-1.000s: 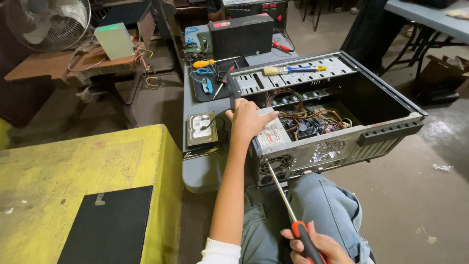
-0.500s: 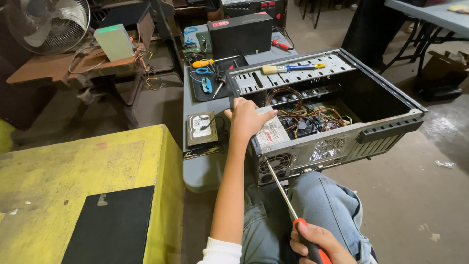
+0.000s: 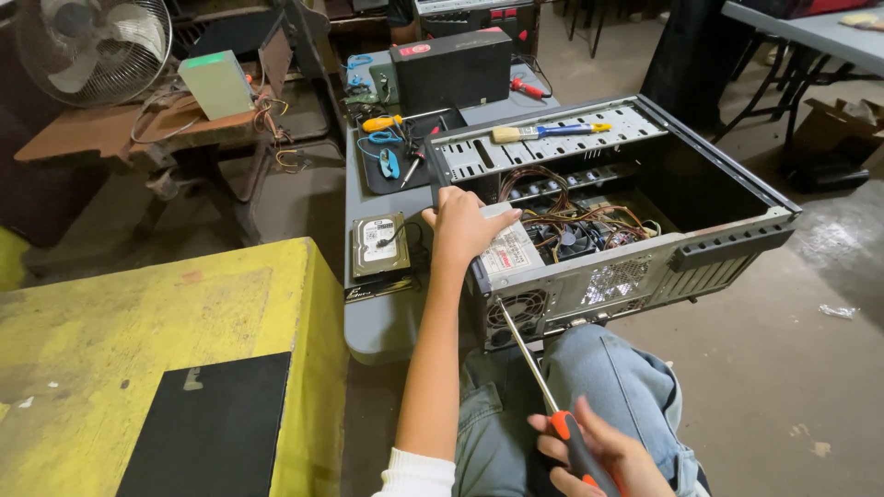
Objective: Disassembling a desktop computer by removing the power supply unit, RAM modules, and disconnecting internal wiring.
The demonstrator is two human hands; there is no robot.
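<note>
An open grey computer case (image 3: 718, 230) lies on its side across my lap and a grey table, with wires and a power supply (image 3: 511, 248) showing inside. My left hand (image 3: 460, 225) rests on the near top corner of the case, gripping the edge by the power supply. My right hand (image 3: 594, 456) holds a long screwdriver (image 3: 539, 377) with an orange and black handle. Its tip touches the rear panel of the case beside the round fan grille (image 3: 517, 313).
A hard drive (image 3: 379, 245) lies on the grey table (image 3: 387, 322) left of the case. Behind it are a tray of hand tools (image 3: 396, 152), a black box (image 3: 451, 69) and a brush (image 3: 548, 132) on the case. A yellow table (image 3: 138, 313) stands at left, a fan (image 3: 92, 41) at far left.
My right hand has shifted slightly with the screwdriver, whose tip stays at the rear panel. My left hand stays on the case corner.
</note>
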